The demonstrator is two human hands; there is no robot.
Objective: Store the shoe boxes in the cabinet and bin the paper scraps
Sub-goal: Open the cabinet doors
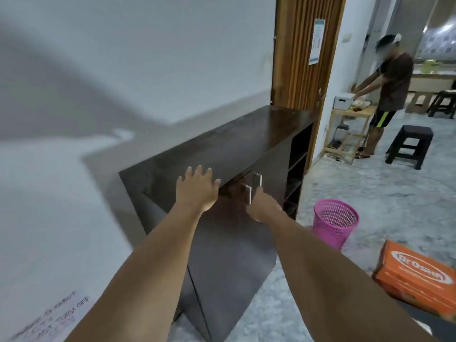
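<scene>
A handwritten paper note (53, 317) is showing low on the white wall at the far left. Next to it the dark wooden cabinet (222, 141) is running away from the camera along the wall, its long axis pointing toward the slatted wooden panel (303, 50) behind it.

The left hand (197, 187) is lying flat on the front edge of the cabinet top, fingers spread wide and holding nothing. Just to its right, the right hand (262, 203) is reaching at the door handles (254, 187), two pale vertical bars standing side by side at the meeting of the doors. Its fingers are hidden behind the handles, so I cannot tell whether they are hooking one or only touching it. The right hand is the nearer one to the handles, and a pull toward the body looks like the coming move; the left hand seems to be bracing.

Farther right, a pink mesh bin (335, 223) is standing on the floor just beside the cabinet's open shelves. The orange shoe box (417, 275) is lying on the floor at the lower right, well apart from both hands and behind the right forearm's line. No paper scraps are showing clearly. Beyond, another person (389, 95) is bending over a small table near a dark stool (410, 144).
</scene>
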